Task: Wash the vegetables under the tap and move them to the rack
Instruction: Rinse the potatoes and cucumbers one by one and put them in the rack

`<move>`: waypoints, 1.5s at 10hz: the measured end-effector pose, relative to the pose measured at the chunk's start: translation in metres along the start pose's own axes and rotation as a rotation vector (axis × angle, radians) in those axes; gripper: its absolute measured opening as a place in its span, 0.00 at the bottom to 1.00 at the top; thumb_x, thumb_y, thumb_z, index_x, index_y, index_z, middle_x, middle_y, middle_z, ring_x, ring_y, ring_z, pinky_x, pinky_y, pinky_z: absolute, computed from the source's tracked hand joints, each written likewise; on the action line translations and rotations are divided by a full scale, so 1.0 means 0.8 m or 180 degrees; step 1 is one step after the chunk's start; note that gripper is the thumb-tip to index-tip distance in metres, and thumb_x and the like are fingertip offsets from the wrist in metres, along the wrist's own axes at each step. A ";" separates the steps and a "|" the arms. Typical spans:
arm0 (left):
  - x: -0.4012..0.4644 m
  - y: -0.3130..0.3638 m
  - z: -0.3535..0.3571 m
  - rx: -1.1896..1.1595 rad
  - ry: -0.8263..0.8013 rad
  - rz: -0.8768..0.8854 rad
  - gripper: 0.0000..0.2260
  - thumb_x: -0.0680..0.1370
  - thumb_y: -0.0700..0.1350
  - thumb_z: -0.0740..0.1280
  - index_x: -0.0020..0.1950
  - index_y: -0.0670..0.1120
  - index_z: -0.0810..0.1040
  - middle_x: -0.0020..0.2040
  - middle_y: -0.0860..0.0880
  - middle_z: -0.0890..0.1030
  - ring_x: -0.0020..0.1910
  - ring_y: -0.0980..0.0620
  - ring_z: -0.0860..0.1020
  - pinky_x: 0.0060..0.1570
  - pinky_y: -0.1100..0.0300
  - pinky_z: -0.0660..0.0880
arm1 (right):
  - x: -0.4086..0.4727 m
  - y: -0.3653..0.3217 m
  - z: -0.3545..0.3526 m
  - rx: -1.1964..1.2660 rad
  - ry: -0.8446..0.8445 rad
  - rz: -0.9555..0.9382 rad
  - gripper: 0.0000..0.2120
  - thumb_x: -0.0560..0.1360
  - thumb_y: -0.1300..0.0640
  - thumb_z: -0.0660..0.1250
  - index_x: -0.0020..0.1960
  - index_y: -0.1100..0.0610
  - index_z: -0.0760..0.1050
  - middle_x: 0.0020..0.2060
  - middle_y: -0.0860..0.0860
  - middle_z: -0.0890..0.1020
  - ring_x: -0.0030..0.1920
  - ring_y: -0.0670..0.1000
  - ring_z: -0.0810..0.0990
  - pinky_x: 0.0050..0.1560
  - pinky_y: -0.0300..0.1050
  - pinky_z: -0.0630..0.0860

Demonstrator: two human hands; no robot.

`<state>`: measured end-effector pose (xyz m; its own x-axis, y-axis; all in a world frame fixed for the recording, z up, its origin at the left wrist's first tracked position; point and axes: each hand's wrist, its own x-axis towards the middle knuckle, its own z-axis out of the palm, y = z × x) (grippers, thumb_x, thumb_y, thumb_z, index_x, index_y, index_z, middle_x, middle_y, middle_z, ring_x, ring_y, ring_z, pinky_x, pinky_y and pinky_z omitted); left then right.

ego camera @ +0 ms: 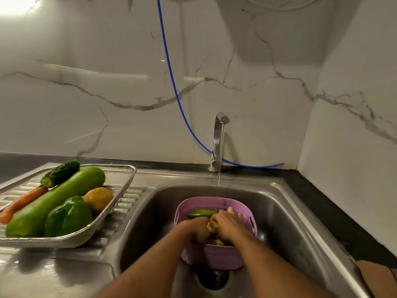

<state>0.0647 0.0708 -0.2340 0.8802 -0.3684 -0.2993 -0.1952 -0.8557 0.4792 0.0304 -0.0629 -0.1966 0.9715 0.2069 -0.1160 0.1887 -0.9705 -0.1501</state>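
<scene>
A purple perforated basket (193, 204) stands in the steel sink (279, 211) under the running tap (218, 138). Inside it my left hand (198, 230) and my right hand (228, 224) both grip a yellowish-brown vegetable (212, 225). A green cucumber (202, 213) lies in the basket behind my hands, and another yellowish piece (218, 241) shows below them. On the drainboard at left, the metal rack (120, 203) holds a bitter gourd (60, 173), a long green gourd (55, 201), a carrot (21, 204), a green bell pepper (68, 216) and a potato (98, 198).
A blue hose (171, 78) hangs down the marble wall and runs behind the tap. The drain (212, 278) lies just in front of the basket. Dark countertop (322, 201) borders the sink on the right, near the corner wall.
</scene>
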 end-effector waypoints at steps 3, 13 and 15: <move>-0.023 0.018 -0.026 -0.1899 0.1422 -0.0112 0.16 0.85 0.48 0.61 0.72 0.48 0.72 0.63 0.45 0.78 0.60 0.47 0.78 0.60 0.49 0.79 | 0.038 0.012 -0.011 0.3063 0.0355 0.1101 0.16 0.83 0.47 0.61 0.61 0.56 0.79 0.51 0.56 0.84 0.52 0.56 0.83 0.59 0.54 0.81; -0.033 0.062 -0.018 -0.1983 0.1869 0.0631 0.16 0.87 0.56 0.49 0.69 0.51 0.69 0.62 0.50 0.71 0.61 0.50 0.75 0.61 0.53 0.73 | 0.035 -0.035 -0.013 0.4596 0.0757 0.0935 0.24 0.85 0.43 0.54 0.67 0.60 0.74 0.53 0.55 0.79 0.49 0.50 0.81 0.51 0.45 0.79; -0.039 0.076 -0.027 -0.2885 0.1506 0.0582 0.20 0.88 0.50 0.49 0.80 0.53 0.62 0.75 0.44 0.69 0.73 0.46 0.70 0.74 0.46 0.68 | 0.047 -0.016 -0.025 0.4706 0.1122 0.0993 0.18 0.86 0.47 0.52 0.58 0.56 0.77 0.47 0.57 0.81 0.46 0.52 0.79 0.45 0.47 0.75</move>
<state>0.0347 0.0381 -0.1774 0.9879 -0.1174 0.1010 -0.1166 -0.1347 0.9840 0.0670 -0.0450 -0.1792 0.9674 -0.2179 -0.1291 -0.1191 0.0583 -0.9912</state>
